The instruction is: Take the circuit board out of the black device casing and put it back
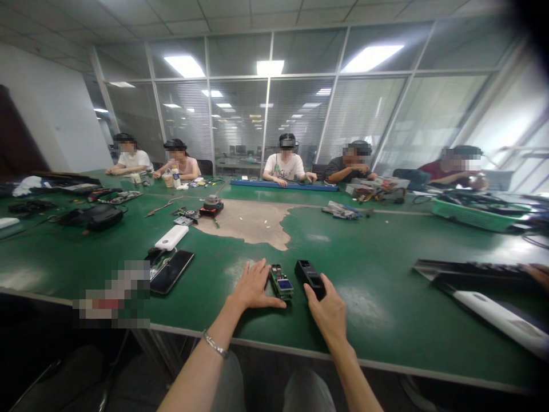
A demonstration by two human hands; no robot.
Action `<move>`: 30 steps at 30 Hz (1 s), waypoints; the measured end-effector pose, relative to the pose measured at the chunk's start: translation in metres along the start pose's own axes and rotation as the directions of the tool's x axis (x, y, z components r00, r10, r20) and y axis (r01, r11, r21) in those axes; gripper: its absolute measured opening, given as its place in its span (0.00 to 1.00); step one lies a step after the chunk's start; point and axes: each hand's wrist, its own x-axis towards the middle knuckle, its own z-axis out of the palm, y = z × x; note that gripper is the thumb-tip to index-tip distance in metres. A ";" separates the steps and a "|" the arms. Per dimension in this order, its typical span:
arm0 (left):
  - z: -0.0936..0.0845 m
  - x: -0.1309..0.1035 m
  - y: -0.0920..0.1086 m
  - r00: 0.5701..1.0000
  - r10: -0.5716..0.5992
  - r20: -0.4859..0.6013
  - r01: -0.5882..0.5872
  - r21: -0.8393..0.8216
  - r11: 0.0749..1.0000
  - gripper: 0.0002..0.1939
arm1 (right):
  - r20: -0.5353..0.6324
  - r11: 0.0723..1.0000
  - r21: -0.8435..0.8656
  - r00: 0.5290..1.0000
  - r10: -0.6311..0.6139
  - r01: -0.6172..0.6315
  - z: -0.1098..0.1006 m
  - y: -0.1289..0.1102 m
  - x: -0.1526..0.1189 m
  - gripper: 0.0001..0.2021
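A small green circuit board with a little display screen (282, 281) lies on the green table in front of me. My left hand (254, 288) rests beside its left edge, fingers spread and thumb stretched out below it. Just right of the board is a black rectangular plastic case (309, 273) with openings along its top. My right hand (329, 306) grips the near end of that case between thumb and fingers. The case tilts slightly, its far end leaning left. Whether it is lifted off the table I cannot tell.
A black smartphone (172, 272) and a white power bank (172, 237) lie to the left. Black metal channels (463, 274) and a long white part (500, 317) are at right. Farther off are grey gloves (341, 210), a green basket (476, 216) and several seated people.
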 end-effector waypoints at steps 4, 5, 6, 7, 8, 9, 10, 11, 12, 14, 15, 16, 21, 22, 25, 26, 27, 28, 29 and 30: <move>0.000 0.000 0.000 1.000 0.004 -0.006 -0.004 0.003 1.000 0.62 | -0.013 0.997 -0.024 0.997 -0.075 0.074 0.007 0.005 -0.001 0.33; 0.000 0.000 0.000 1.000 0.007 -0.008 -0.007 0.003 1.000 0.62 | -0.021 0.995 -0.031 0.995 -0.095 0.094 0.008 0.007 -0.002 0.34; 0.001 0.000 0.000 1.000 0.009 -0.009 -0.009 0.003 1.000 0.62 | -0.030 0.993 -0.040 0.993 -0.110 0.109 0.009 0.008 -0.002 0.35; 0.001 0.000 0.000 1.000 0.011 -0.010 -0.011 0.003 1.000 0.62 | -0.040 0.991 -0.048 0.992 -0.123 0.121 0.010 0.009 -0.003 0.36; 0.001 0.000 0.000 1.000 0.012 -0.008 -0.012 0.003 1.000 0.62 | -0.048 0.990 -0.055 0.990 -0.133 0.131 0.011 0.010 -0.003 0.37; 0.001 0.000 0.000 1.000 0.013 -0.007 -0.013 0.003 1.000 0.62 | -0.054 0.989 -0.058 0.989 -0.140 0.137 0.011 0.010 -0.004 0.38; 0.001 0.000 0.001 1.000 0.014 -0.008 -0.014 0.002 1.000 0.62 | -0.058 0.988 -0.058 0.988 -0.145 0.142 0.011 0.011 -0.004 0.39; 0.001 0.000 0.001 1.000 0.016 -0.009 -0.016 0.002 1.000 0.62 | -0.060 0.988 -0.056 0.987 -0.149 0.146 0.011 0.011 -0.004 0.39; 0.001 -0.001 0.001 1.000 0.017 -0.011 -0.017 0.001 1.000 0.62 | -0.059 0.987 -0.054 0.987 -0.151 0.148 0.011 0.011 -0.005 0.39; 0.001 -0.001 0.000 1.000 0.019 -0.016 -0.019 0.001 1.000 0.62 | -0.057 0.988 -0.050 0.987 -0.150 0.147 0.010 0.010 -0.005 0.39; 0.001 -0.001 0.000 1.000 0.020 -0.018 -0.020 0.001 1.000 0.62 | -0.056 0.988 -0.050 0.987 -0.148 0.145 0.010 0.010 -0.006 0.39; 0.001 -0.001 0.000 1.000 0.021 -0.019 -0.021 0.003 1.000 0.61 | -0.055 0.988 -0.052 0.988 -0.146 0.143 0.009 0.009 -0.006 0.39; 0.001 -0.001 0.001 0.999 0.023 -0.024 -0.023 0.009 1.000 0.61 | -0.049 0.989 -0.059 0.990 -0.135 0.132 0.008 0.006 -0.008 0.40; 0.001 -0.001 0.001 0.999 0.022 -0.025 -0.022 0.008 1.000 0.61 | -0.045 0.990 -0.059 0.990 -0.134 0.132 0.008 0.006 -0.008 0.39; 0.001 -0.001 0.001 1.000 0.021 -0.023 -0.021 0.005 1.000 0.61 | -0.030 0.989 -0.051 0.989 -0.143 0.141 0.007 0.006 -0.009 0.37; 0.001 -0.001 0.001 1.000 0.020 -0.022 -0.020 0.004 1.000 0.61 | -0.023 0.988 -0.051 0.989 -0.147 0.146 0.007 0.006 -0.010 0.37; 0.002 -0.001 0.001 1.000 0.018 -0.021 -0.018 0.004 1.000 0.61 | -0.014 0.987 -0.053 0.989 -0.150 0.149 0.006 0.006 -0.010 0.36; 0.002 0.000 0.001 1.000 0.017 -0.019 -0.017 0.003 1.000 0.62 | -0.004 0.987 -0.057 0.989 -0.147 0.147 0.006 0.006 -0.011 0.35; 0.002 0.000 0.000 1.000 0.016 -0.016 -0.016 0.003 1.000 0.62 | 0.004 0.988 -0.062 0.990 -0.139 0.139 0.004 0.004 -0.011 0.35; 0.001 0.000 0.000 1.000 0.015 -0.012 -0.015 0.003 1.000 0.62 | 0.011 0.990 -0.065 0.992 -0.125 0.125 0.003 0.003 -0.011 0.34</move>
